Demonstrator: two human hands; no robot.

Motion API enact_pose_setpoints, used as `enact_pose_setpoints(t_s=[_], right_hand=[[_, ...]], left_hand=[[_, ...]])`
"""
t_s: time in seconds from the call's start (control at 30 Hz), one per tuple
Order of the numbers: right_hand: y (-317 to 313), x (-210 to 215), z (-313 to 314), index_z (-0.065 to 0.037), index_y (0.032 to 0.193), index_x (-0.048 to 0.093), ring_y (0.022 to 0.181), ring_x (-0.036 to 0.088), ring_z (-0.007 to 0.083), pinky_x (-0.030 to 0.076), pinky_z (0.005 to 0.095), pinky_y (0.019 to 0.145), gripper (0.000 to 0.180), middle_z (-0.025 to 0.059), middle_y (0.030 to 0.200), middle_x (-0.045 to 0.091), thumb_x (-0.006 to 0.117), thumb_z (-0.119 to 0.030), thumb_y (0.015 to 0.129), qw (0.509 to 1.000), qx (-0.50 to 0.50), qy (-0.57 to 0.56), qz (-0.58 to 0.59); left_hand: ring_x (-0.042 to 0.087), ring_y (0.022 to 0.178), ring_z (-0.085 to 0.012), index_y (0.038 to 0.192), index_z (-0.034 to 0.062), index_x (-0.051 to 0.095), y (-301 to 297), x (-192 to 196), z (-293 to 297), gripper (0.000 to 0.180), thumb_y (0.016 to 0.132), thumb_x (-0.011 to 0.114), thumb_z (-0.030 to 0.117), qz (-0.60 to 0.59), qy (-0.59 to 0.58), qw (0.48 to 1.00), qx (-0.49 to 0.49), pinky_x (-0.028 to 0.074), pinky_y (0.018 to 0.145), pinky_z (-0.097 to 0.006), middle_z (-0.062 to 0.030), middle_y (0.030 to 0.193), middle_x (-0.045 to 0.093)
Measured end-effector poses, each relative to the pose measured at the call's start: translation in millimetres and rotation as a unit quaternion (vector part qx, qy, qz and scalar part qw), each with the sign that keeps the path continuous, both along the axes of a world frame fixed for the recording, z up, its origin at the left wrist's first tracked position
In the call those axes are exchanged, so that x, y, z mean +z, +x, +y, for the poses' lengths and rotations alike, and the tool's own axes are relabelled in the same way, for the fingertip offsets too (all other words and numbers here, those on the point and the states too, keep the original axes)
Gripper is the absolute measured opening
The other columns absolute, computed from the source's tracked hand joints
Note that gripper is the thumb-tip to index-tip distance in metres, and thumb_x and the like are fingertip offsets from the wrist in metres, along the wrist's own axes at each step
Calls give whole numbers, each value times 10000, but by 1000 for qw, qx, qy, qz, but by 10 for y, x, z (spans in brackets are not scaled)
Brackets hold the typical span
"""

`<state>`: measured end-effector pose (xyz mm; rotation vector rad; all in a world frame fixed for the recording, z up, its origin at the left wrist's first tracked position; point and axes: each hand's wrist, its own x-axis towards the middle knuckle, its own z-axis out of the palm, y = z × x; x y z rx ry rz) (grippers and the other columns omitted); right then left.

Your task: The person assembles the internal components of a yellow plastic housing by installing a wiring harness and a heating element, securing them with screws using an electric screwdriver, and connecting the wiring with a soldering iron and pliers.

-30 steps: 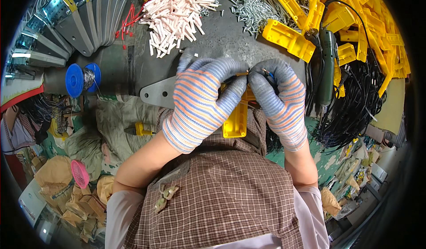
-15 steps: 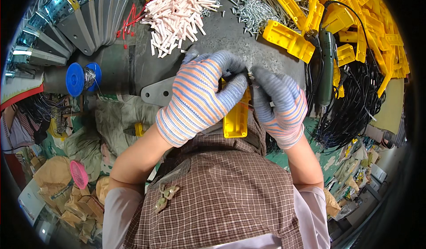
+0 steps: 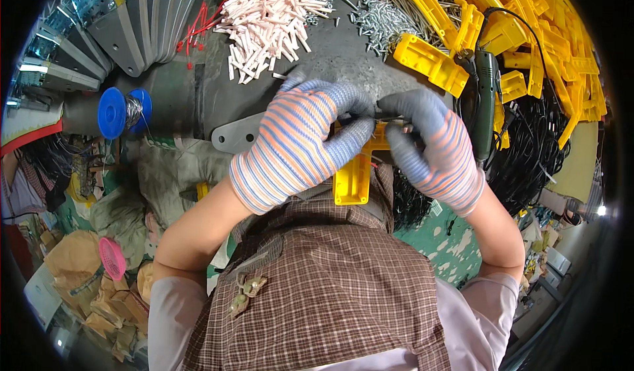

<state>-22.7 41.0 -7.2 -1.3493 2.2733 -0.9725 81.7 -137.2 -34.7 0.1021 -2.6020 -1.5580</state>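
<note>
Both my hands wear knitted gloves striped orange and blue, with grey-blue fingers. My left hand point(image 3: 300, 140) is closed in a pinch over the near edge of the bench, and what its fingertips hold is hidden. Close beside it, my right hand point(image 3: 436, 143) has its fingers curled in, slightly blurred; a thin dark strand shows at its fingertips, too small to name. Beneath them, a yellow plastic housing point(image 3: 352, 183) reaches over the edge toward my apron, its upper part partly covered by the gloves. A grey metal plate with holes point(image 3: 231, 136) lies left of my left hand.
Pale short tubes point(image 3: 271, 24) are heaped beyond my hands, beside a pile of screws point(image 3: 383, 24). Yellow housings point(image 3: 528, 14) fill the far right. A green power tool point(image 3: 486, 100) hangs near black cables point(image 3: 528, 146). Left are a blue wire spool point(image 3: 112, 113) and grey metal brackets point(image 3: 119, 40).
My right hand has shifted right, away from the left fingertips, and its forearm has swung outward. More of the yellow housing shows between the hands. The left hand has barely moved.
</note>
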Motion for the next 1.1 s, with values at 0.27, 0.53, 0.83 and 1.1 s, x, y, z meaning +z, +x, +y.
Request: enact_pose_setpoints(t_s=[0.27,0.53,0.83,1.1], right_hand=[[5,45,-114,-76,976,619,738,598,344,492,419,629,239,133,868,582,619,-105,739,991,66,86,80],[-47,39,-57,-48,999,598,746,587,376,494,414,617,268,156,819,588,664,-63,740,994,15,56,-88],[-191,-109,-98,-5,977,575,753,582,400,479,464,649,189,194,852,577,580,-51,794,992,126,17,23],[10,-48,-91,-51,980,587,760,604,371,488,437,654,215,162,915,608,607,-196,823,975,41,101,193]], left_hand=[[609,829,-268,812,93,619,-26,-101,5,177,664,689,158,212,-259,942,0,373,1013,-530,-50,786,605],[620,762,-237,867,52,633,-31,-76,22,143,746,695,97,40,-18,999,29,514,827,-386,-67,793,610],[623,814,-250,831,90,626,-51,-117,24,171,681,702,116,224,-245,943,30,355,1021,-520,-47,776,616],[633,732,-248,857,111,627,-78,-138,-31,125,801,658,219,98,-35,994,31,435,838,-441,-40,727,645]])
